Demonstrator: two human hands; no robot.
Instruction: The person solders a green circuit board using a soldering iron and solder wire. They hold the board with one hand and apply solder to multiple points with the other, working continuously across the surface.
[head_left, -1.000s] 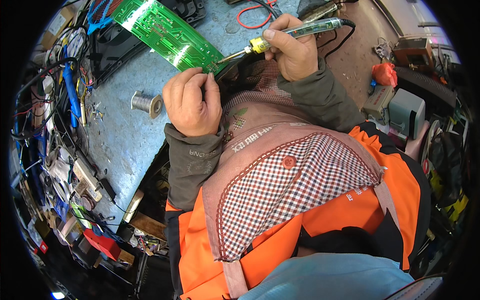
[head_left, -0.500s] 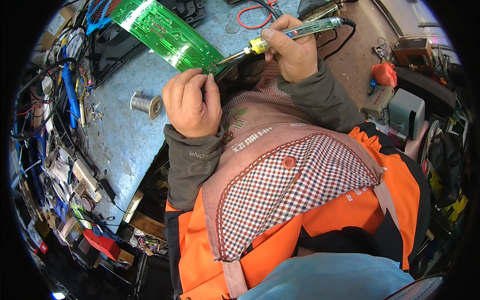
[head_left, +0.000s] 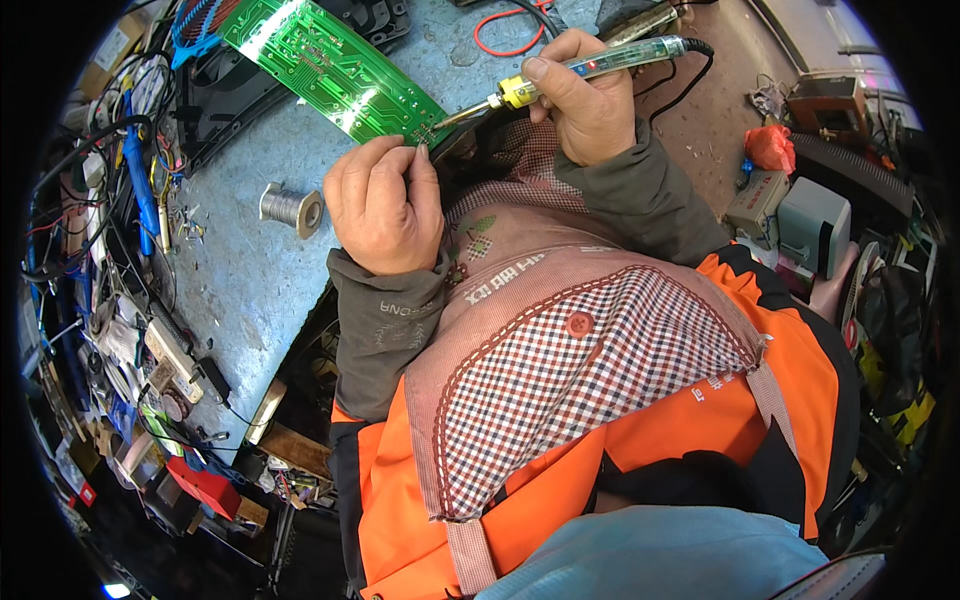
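A long green circuit board [head_left: 335,75] lies slanted over the bench, its solder side up and glare on it. At its near right end my left hand [head_left: 385,205] is closed, thumb and curled fingers pinching the edge; the fingertips are partly hidden. A soldering iron [head_left: 600,63] with a clear handle and yellow collar is gripped in my right hand [head_left: 590,105], thumb along its side. Its tip meets the board among the solder joints just beyond my left thumb. A spool of solder wire [head_left: 291,209] lies on its side, left of my left hand.
The worn blue bench [head_left: 240,260] carries a black plastic housing [head_left: 235,110] behind the board. Tangled cables and tools, among them a blue-handled one [head_left: 140,180], crowd the left. A red wire loop [head_left: 505,35] lies at the back. The iron's black cord [head_left: 705,75] trails right.
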